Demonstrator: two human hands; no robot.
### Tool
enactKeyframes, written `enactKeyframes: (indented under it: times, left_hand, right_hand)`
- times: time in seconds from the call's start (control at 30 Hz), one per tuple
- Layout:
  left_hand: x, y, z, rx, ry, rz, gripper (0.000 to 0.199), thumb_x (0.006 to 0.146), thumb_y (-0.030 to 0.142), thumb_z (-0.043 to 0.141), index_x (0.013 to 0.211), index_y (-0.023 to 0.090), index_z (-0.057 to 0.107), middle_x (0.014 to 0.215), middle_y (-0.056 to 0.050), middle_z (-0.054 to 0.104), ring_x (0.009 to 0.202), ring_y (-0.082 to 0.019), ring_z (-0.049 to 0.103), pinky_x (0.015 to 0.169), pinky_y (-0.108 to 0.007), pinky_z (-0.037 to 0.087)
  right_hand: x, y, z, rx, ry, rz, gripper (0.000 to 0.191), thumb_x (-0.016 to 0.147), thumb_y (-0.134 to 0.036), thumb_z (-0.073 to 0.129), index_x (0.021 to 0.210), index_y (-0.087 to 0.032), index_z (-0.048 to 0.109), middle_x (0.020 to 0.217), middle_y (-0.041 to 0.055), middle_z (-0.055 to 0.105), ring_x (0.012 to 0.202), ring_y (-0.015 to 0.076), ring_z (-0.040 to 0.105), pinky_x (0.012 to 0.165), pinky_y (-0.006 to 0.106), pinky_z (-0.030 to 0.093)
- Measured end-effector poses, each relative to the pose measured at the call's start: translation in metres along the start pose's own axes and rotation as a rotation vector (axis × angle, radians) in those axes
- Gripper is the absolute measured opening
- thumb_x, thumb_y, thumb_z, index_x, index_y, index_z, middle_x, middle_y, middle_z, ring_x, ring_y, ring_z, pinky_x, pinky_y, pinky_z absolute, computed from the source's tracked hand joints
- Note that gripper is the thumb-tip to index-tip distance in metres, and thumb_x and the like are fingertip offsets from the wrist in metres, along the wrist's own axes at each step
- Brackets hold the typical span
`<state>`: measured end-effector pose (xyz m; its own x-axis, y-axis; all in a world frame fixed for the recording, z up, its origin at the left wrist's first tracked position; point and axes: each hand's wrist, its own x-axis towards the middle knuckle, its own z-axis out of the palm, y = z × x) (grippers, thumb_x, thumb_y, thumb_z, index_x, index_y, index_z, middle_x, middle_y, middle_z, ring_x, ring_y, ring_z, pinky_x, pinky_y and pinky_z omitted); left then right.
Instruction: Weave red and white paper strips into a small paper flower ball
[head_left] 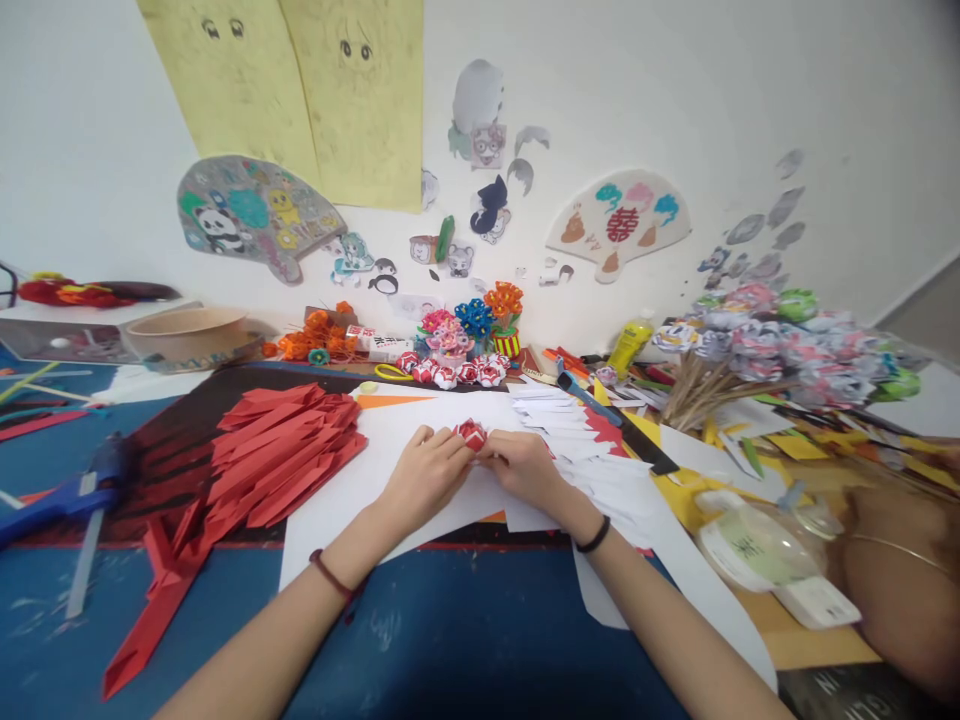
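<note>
Between the fingertips of my two hands is a small red-and-white folded paper flower (472, 435), held over white paper sheets (337, 520). My left hand (431, 465) pinches it from the left, fingers bent. From the right, my right hand (521, 465) has thumb and fingers pressed together at its edge; a thin part there is too small to make out. Left of the hands lies a heap of folded red paper strips (285, 450). White folded strips (551, 425) fan out just beyond my right hand.
Finished red-and-white paper flowers (446, 375) line the wall behind. A blue glue gun (105, 480) lies at far left. On the right are a bundle of paper flowers on sticks (772, 345), a clear plastic bottle (750, 545) and a yellow bottle (630, 345).
</note>
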<state>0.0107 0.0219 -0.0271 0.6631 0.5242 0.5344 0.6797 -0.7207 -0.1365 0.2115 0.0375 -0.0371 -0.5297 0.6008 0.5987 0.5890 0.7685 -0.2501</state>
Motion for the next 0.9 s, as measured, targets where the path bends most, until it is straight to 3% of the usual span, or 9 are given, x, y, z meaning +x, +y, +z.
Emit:
enactKeyframes:
  times: [0.23, 0.53, 0.9]
  left_hand:
    - [-0.0010, 0.0010, 0.0032, 0.104, 0.026, 0.016, 0.013, 0.096, 0.018, 0.046, 0.089, 0.019, 0.056, 0.079, -0.004, 0.059, 0.077, -0.020, 0.050, 0.068, -0.037, 0.030]
    - [0.0031, -0.0016, 0.0007, 0.142, -0.048, 0.242, 0.014, 0.095, 0.010, 0.044, 0.094, 0.015, 0.056, 0.086, -0.006, 0.058, 0.082, -0.021, 0.050, 0.071, -0.035, 0.032]
    - [0.0052, 0.0028, 0.0041, 0.055, -0.068, 0.221, 0.021, 0.098, 0.014, 0.038, 0.092, 0.014, 0.058, 0.088, -0.008, 0.057, 0.083, -0.021, 0.050, 0.067, -0.036, 0.036]
  right_hand:
    - [-0.0010, 0.0009, 0.0012, 0.012, 0.033, 0.031, 0.021, 0.074, 0.001, 0.055, 0.073, -0.019, 0.063, 0.072, -0.0001, 0.067, 0.066, 0.0137, 0.062, 0.063, 0.023, 0.041]
    - [0.0004, 0.0006, 0.0000, -0.050, 0.033, 0.017, 0.020, 0.074, -0.002, 0.054, 0.070, -0.019, 0.062, 0.068, -0.0003, 0.066, 0.064, 0.0135, 0.061, 0.061, 0.022, 0.040]
    - [0.0008, 0.0050, -0.0064, -0.044, 0.009, 0.003, 0.018, 0.076, -0.004, 0.057, 0.068, -0.019, 0.063, 0.067, -0.0012, 0.066, 0.062, 0.0118, 0.060, 0.059, 0.021, 0.039]
